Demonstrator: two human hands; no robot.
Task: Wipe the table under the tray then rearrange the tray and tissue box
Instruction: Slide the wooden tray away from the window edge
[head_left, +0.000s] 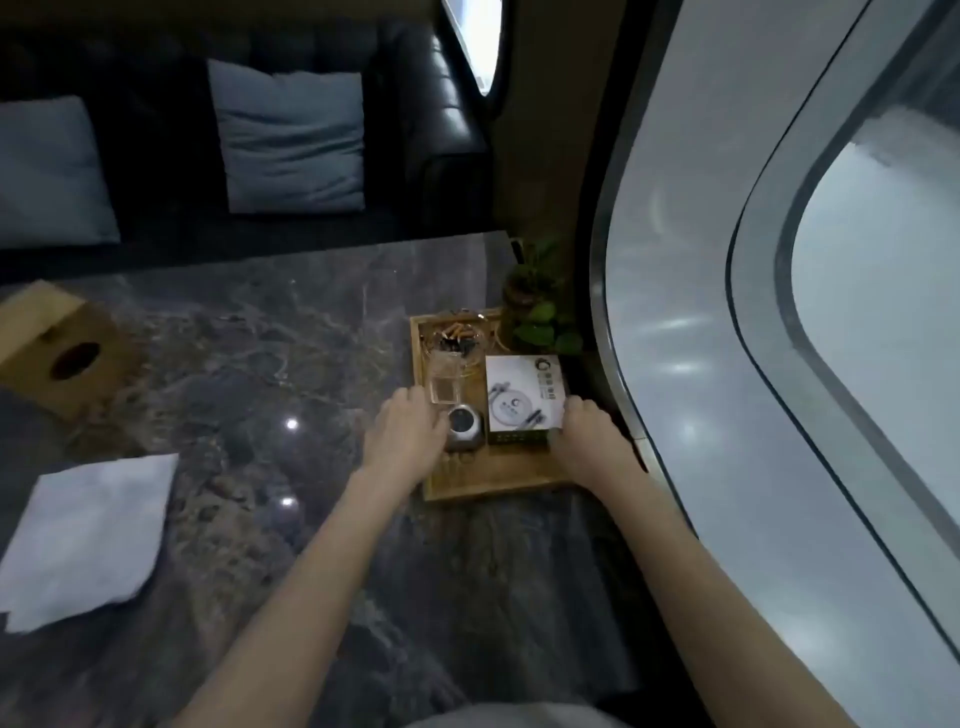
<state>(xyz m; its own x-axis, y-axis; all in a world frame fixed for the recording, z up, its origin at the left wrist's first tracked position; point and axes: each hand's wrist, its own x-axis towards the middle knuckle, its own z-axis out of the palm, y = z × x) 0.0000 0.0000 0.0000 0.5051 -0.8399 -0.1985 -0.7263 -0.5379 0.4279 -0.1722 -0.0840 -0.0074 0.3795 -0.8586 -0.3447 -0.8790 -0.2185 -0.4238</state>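
A wooden tray sits at the right edge of the dark marble table, close to the window wall. It carries a glass ashtray with butts, a clear glass, a small round grey device, a white box and a potted plant. My left hand grips the tray's left rim. My right hand grips its right rim beside the white box. A wooden tissue box lies at the table's far left. A white cloth lies flat near the left front.
A black leather sofa with blue-grey cushions stands behind the table. A large curved window frame runs along the right side, close to the tray.
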